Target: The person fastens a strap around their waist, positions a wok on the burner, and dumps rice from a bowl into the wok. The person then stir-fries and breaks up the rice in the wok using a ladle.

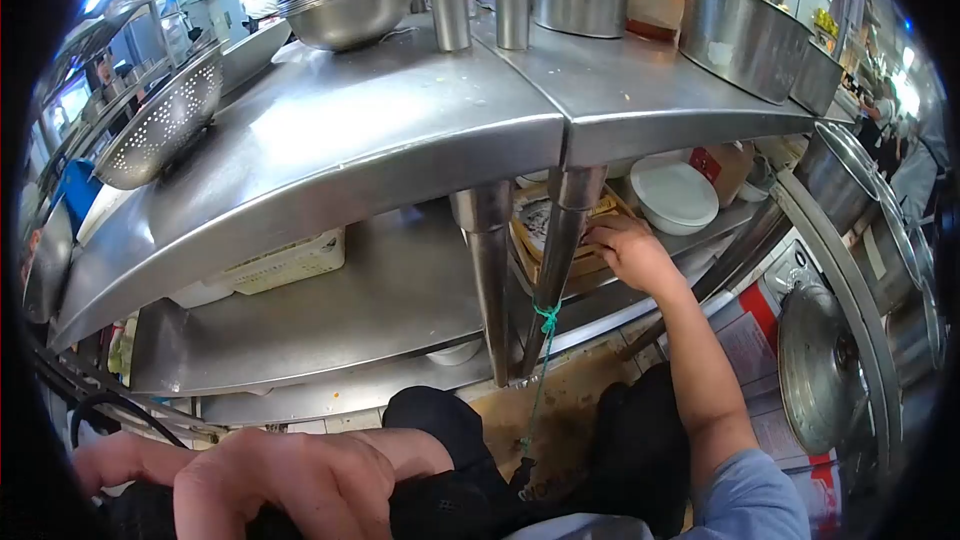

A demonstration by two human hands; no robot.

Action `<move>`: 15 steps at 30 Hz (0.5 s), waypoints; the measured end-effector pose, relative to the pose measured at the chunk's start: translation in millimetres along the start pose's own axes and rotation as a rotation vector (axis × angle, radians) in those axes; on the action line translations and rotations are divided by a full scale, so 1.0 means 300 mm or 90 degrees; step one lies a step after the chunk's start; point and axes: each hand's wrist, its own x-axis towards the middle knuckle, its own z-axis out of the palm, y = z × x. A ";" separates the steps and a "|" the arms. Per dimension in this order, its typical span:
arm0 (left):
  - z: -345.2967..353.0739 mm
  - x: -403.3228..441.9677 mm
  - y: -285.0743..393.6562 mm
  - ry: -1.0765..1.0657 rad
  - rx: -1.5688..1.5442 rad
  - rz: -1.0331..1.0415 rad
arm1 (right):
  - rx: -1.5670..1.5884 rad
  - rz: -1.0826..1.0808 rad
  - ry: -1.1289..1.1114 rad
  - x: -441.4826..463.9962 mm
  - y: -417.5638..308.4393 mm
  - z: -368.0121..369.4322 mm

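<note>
Steel bench [400,120] surfaces run across a brightly lit kitchen, carrying a stack of metal bowls [350,5] and a perforated colander [165,125] toward the left, with round metal pots [745,35] standing toward the right. Below is a lower shelf [400,265], where a white basket [290,265] sits at the left. Farther right on that level, behind a bench leg [563,240], lies an open brown box [585,272] with packets inside, one of them partly yellow. The person's right hand [632,252] reaches to this box, its fingers bent down at the contents; whether they grip anything cannot be told. Just beyond that hand stands a white round tub [675,193]. Green cord [547,320] is knotted around the leg and hangs down. The left hand [285,480] is near the camera, beside the person's dark-clothed knee [435,410], knuckles bent; its hold cannot be told either.
</note>
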 end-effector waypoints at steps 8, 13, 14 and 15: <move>0.013 0.008 -0.072 0.037 -0.014 0.242 | -0.013 -0.013 -0.009 -0.012 -0.020 -0.003; -0.002 -0.006 -0.053 -0.005 -0.009 0.059 | -0.009 -0.033 -0.097 0.171 -0.040 0.026; -0.011 0.000 -0.028 -0.039 0.001 -0.021 | -0.074 0.060 -0.211 0.218 -0.079 0.031; -0.021 -0.011 -0.025 -0.042 -0.016 -0.034 | -0.112 0.050 -0.211 0.247 -0.117 0.060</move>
